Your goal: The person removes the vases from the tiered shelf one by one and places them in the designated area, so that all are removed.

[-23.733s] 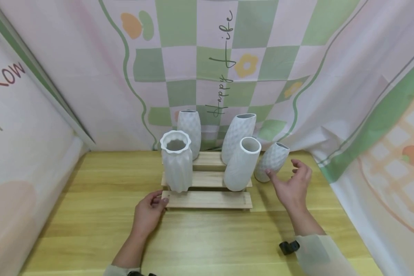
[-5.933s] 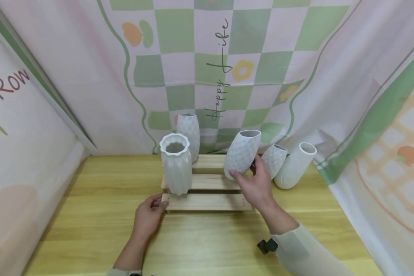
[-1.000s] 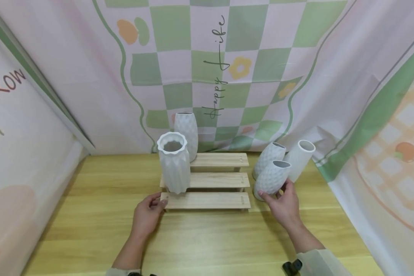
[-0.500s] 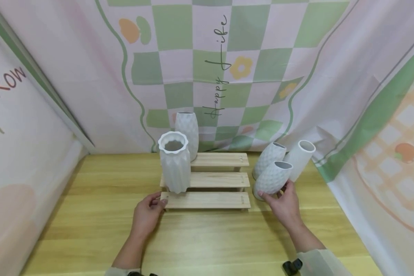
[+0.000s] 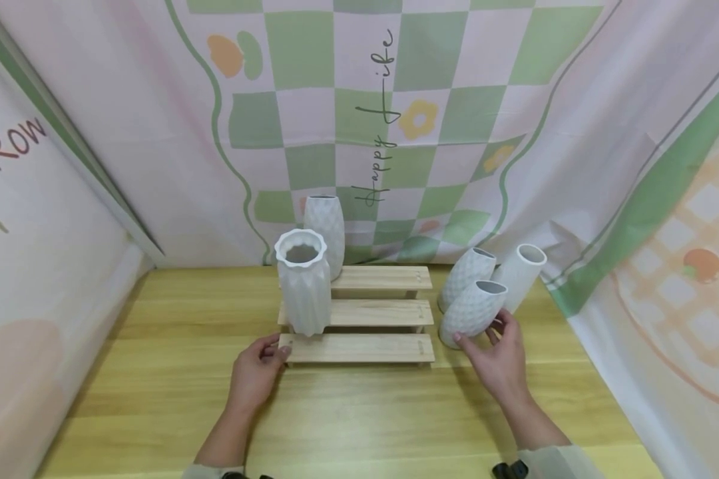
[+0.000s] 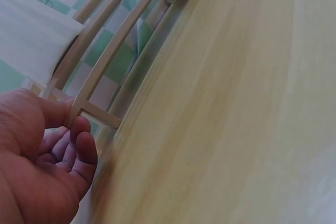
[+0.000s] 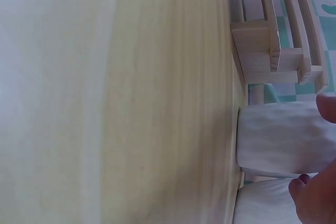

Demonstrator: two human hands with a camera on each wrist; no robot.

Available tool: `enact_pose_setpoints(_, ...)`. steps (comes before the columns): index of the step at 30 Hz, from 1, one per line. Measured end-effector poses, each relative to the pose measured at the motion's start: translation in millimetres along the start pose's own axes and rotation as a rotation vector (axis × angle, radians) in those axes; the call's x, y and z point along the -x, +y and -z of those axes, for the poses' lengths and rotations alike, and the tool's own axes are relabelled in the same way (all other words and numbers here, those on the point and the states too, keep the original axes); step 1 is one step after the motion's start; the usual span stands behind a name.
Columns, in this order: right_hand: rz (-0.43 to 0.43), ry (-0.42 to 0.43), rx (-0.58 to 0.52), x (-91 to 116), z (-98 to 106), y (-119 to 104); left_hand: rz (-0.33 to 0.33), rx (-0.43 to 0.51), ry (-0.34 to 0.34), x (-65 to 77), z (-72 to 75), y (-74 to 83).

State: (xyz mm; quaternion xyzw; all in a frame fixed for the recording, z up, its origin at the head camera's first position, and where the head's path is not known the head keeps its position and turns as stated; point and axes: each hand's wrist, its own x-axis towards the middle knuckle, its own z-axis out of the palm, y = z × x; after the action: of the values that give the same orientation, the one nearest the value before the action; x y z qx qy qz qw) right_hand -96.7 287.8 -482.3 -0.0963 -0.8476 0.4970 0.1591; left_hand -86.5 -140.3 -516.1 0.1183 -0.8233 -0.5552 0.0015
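Note:
My left hand (image 5: 257,372) pinches the left end of a three-step wooden stand's front board (image 5: 359,348), thumb on top and fingers curled beneath. In the left wrist view, my thumb and fingertips meet at the board's corner. My right hand (image 5: 497,359) holds a slanted white vase with a dimpled surface (image 5: 470,311) on the table right of the stand, thumb on its near side and fingers at its right. The right wrist view shows this vase (image 7: 281,137) between thumb and finger. Close behind it stand another dimpled white vase (image 5: 464,276) and a slanted round-mouthed vase (image 5: 522,269).
On the stand's middle step, at the left, is a fluted white vase with a scalloped rim (image 5: 304,286). A tall dimpled vase (image 5: 326,229) stands behind it on the rear step. A printed checked cloth (image 5: 305,113) hangs behind the wooden table (image 5: 359,426).
The round-mouthed vase and the slanted dimpled vase have gone from the stand's right side to the table. In the last second my right hand has shifted slightly rightward; the left stays put.

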Motion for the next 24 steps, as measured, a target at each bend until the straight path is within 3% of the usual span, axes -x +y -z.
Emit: enact_pose_setpoints(24,0.084,0.176,0.038,13,1,-9,-0.028,0.016,0.004,-0.5,-0.2,-3.6)
